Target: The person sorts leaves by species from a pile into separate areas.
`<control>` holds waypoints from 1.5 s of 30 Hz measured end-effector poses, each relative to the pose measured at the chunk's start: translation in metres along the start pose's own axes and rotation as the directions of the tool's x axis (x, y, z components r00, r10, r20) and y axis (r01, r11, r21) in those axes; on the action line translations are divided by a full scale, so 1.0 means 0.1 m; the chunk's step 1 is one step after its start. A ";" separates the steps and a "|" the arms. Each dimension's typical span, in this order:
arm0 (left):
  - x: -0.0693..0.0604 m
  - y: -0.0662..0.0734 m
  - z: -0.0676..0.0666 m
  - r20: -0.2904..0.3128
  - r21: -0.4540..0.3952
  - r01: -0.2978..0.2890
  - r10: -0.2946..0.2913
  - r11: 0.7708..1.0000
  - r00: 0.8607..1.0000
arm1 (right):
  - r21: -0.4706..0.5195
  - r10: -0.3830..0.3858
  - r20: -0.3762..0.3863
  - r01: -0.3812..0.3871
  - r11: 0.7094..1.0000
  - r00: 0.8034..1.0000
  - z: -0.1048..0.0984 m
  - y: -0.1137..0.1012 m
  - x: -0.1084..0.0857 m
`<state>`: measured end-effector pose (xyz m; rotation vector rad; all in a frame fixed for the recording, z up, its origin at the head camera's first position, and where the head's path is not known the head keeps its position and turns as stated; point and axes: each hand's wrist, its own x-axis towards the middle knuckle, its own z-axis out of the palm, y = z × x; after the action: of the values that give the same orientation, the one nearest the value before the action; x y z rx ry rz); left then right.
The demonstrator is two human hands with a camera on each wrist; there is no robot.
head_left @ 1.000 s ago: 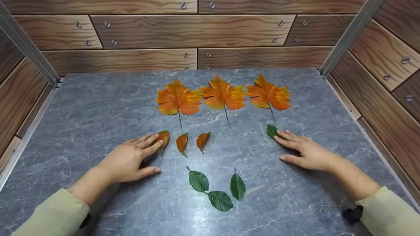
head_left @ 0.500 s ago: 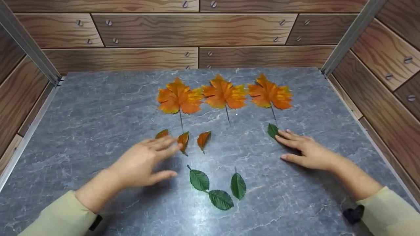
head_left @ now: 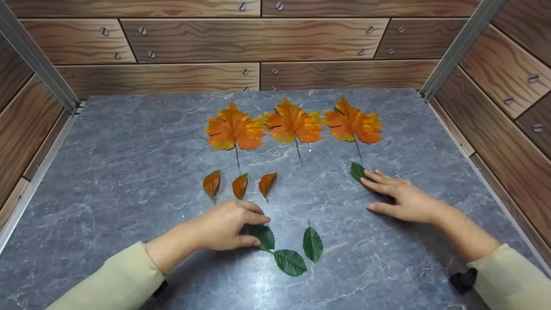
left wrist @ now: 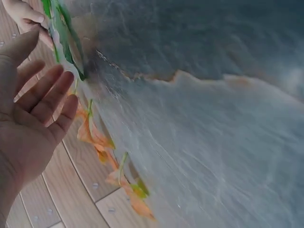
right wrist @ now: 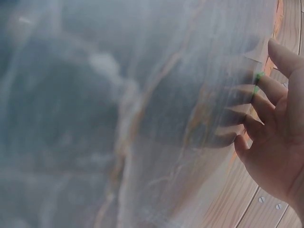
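My left hand [head_left: 226,226] reaches over a green leaf [head_left: 263,236], hiding its stem end. In the left wrist view, the left hand's fingers [left wrist: 45,102] are loosely bent, with thumb and fingertips apart beside the green leaves [left wrist: 66,40]. My right hand [head_left: 398,198] lies on the table with fingers extended, its fingertips touching another green leaf [head_left: 356,171] and covering its lower part. A second green leaf [head_left: 290,262] touches the one at my left hand; a third [head_left: 312,244] lies to their right. Three brown curled leaves [head_left: 239,186] form a row beyond my left hand.
Three orange maple leaves [head_left: 293,122] with thin stems line the far part of the grey marbled table [head_left: 129,137]. Wood-patterned walls [head_left: 254,41] enclose the back and sides, with metal posts [head_left: 462,47] at the corners.
My left hand has left the leftmost brown leaf, passed over the middle one and come right and nearer, to the green leaf. My right hand has stayed in place.
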<state>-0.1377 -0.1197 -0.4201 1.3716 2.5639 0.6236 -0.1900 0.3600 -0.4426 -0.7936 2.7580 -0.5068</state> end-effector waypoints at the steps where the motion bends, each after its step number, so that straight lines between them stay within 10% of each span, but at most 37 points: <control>1: 0.01 0.00 0.01 0.012 0.001 0.003 -0.003 1.000 1.000 | 0.002 0.002 0.002 -0.002 1.000 1.000 0.00 0.00 0.00; 20: 0.07 -0.02 0.08 0.054 0.020 -0.012 0.011 1.000 0.998 | 0.004 -0.002 0.001 0.002 1.000 1.000 0.02 -0.01 0.01; 33: 0.14 0.02 -0.01 -0.079 -0.149 -0.108 0.097 0.983 0.992 | 0.024 -0.012 0.002 0.012 1.000 1.000 0.01 -0.04 0.06; 40: 0.43 0.19 -0.17 -0.208 -0.175 -0.103 0.065 0.979 0.976 | 0.020 -0.013 0.000 0.013 1.000 1.000 0.00 -0.02 0.04; 45: 0.83 0.32 -0.21 -0.242 -0.286 0.031 -0.103 0.958 0.965 | 0.013 -0.010 -0.005 0.010 1.000 1.000 0.00 0.01 0.00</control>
<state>-0.1676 -0.0414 -0.3838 1.1706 2.5665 1.1681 -0.1904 0.3605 -0.4427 -0.8053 2.7541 -0.5285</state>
